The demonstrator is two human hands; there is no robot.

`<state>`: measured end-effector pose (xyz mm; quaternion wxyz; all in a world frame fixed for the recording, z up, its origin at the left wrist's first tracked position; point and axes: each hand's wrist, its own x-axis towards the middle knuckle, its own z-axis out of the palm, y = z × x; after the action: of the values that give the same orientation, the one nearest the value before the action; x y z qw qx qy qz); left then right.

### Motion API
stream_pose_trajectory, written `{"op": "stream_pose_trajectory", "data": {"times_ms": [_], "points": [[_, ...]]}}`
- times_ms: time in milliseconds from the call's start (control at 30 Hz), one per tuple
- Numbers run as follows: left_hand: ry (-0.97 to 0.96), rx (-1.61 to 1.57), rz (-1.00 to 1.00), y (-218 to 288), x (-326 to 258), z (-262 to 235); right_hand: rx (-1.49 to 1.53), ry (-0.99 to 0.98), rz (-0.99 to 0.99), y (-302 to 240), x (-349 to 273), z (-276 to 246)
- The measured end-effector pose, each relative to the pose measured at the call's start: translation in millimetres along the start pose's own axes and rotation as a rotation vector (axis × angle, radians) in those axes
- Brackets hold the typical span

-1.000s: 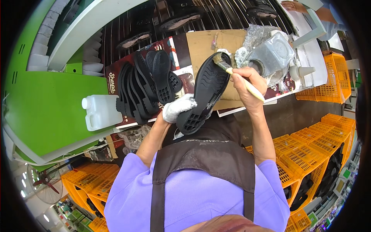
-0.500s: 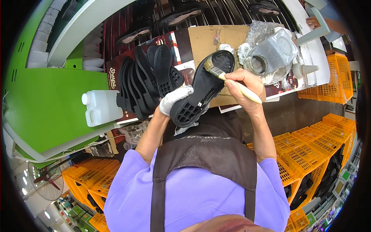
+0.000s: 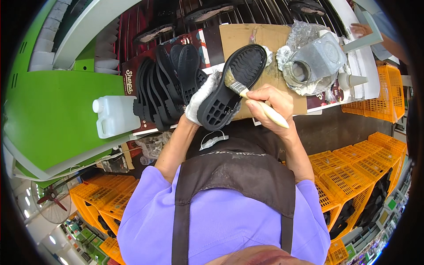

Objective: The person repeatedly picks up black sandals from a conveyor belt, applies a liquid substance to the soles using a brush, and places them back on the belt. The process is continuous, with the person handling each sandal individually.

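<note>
My gloved left hand (image 3: 201, 100) grips the black sole (image 3: 232, 86) over the worktop's front edge; right hand (image 3: 267, 108) pinches the brush (image 3: 252, 100). White jug (image 3: 114, 115) at the left edge. Sole's tilted closer to me than before.

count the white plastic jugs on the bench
1. The white jug stands on the left part of the bench, beside the stack of black soles and left of the gloved left hand. Others may be hidden.

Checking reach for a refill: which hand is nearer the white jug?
Left. The left hand, holding the black sole, is nearer the white jug; the right hand lies farther right.
</note>
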<state>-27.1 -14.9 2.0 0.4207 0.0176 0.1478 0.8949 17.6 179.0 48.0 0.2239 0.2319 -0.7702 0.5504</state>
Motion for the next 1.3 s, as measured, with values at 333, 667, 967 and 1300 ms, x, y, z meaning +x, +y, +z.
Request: {"op": "stream_pose_trajectory", "data": {"times_ms": [333,667,967,1300], "points": [[0.113,-0.098,0.127,-3.2,6.3,9.6,0.029,-0.007,-0.088,-5.3,-2.7,16.3],[0.201,-0.02,0.213,-4.8,8.9,17.2,0.053,-0.088,-0.116,-21.4,1.7,15.7],[0.113,-0.116,0.062,1.7,-0.3,15.7,0.158,-0.161,-0.075,-25.8,8.8,9.1],[0.147,-0.182,-0.203,11.3,-13.1,24.8,0.335,-0.318,-0.006,-25.9,20.2,3.7]]}}
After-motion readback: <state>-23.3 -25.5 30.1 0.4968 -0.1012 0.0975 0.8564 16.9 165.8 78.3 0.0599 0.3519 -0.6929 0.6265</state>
